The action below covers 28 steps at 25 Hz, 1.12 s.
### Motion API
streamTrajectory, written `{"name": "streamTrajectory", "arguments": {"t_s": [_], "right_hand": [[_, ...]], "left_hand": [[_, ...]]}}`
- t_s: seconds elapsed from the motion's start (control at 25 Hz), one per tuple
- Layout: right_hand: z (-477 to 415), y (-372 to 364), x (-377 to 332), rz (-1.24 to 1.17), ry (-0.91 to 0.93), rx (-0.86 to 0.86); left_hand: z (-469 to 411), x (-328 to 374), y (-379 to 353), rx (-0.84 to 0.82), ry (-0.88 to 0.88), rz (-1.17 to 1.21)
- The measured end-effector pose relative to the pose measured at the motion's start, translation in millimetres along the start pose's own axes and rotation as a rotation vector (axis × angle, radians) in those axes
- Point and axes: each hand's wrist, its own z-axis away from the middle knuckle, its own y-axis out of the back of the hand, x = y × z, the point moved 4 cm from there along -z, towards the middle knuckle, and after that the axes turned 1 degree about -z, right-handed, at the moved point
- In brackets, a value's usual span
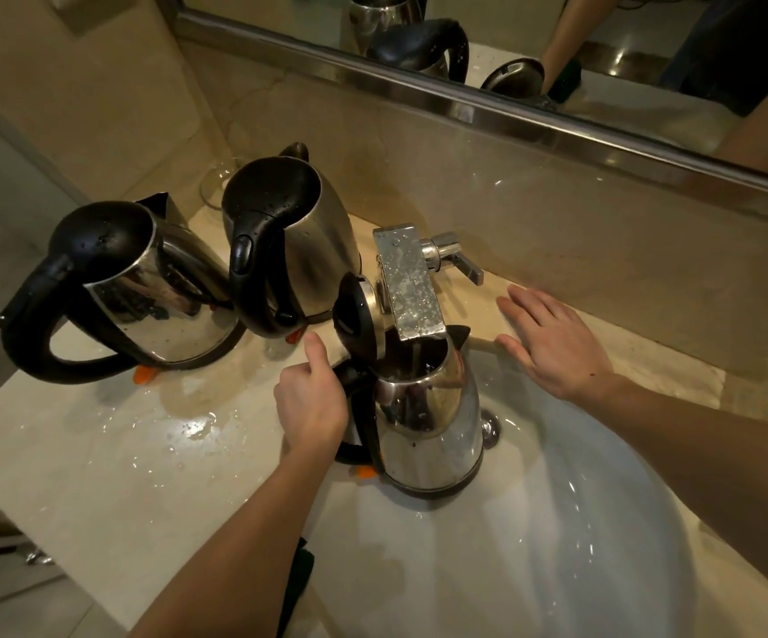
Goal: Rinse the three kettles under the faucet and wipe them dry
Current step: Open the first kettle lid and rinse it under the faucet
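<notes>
The left hand [311, 402] holds the handle of the open kettle [428, 421], which sits in the sink [603, 522] under the tap [412, 283]. The right hand [552, 343] is flat with straight fingers near the tap. Two wet kettles [143, 287] stand together on the counter [97, 476].

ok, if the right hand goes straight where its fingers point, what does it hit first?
Likely the faucet lever: the open right hand points straight at it, nothing between. Depth unclear, so it could pass above.
</notes>
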Motion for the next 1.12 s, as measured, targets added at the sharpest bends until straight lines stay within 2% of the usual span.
{"name": "streamTrajectory", "arguments": {"t_s": [0.36,1.12], "right_hand": [[0.7,0.0,-0.1,-0.011,0.006,0.013],[1.2,0.2,-0.5,-0.012,0.015,0.032]], "left_hand": [[4.6,2.1,-2.1,-0.024,-0.081,-0.051],[0.5,-0.6,-2.7,-0.016,-0.077,-0.066]]}}
